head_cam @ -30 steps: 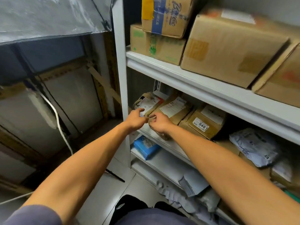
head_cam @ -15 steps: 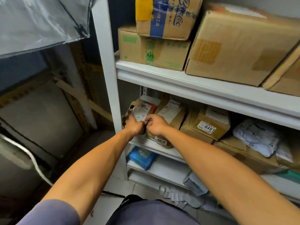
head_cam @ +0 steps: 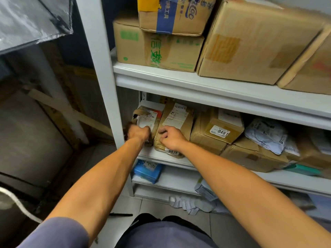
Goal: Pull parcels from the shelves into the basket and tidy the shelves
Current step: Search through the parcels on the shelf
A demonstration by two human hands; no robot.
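**Both hands on 2 parcels at the left end of the middle shelf**

Nearest the camera, 2 bare forearms are stretched forward over dark trousers and a tiled floor (head_cam: 155,206), where crumpled paper slips (head_cam: 186,204) are scattered. On the lowest shelf a blue packet (head_cam: 148,171) is seen lying flat.

On the middle shelf (head_cam: 179,160), the left hand (head_cam: 138,134) is closed in a blurred fist against the front of a torn parcel (head_cam: 146,119) just beside the white upright post (head_cam: 102,83); whether the parcel is truly gripped cannot be told. The right hand (head_cam: 171,137) is laid half open, fingers curled, on the top front edge of a brown parcel (head_cam: 176,122) labelled 0038, which stands tilted and touches the torn parcel. To the right, a box (head_cam: 223,129) labelled 0461 is stacked on other cartons, and a crumpled white bag (head_cam: 265,135) is seen further along.

On the upper shelf (head_cam: 206,86), a green-printed carton (head_cam: 157,49) is topped by a blue-taped carton (head_cam: 173,15), with a large plain carton (head_cam: 254,43) beside them. No basket is in view.
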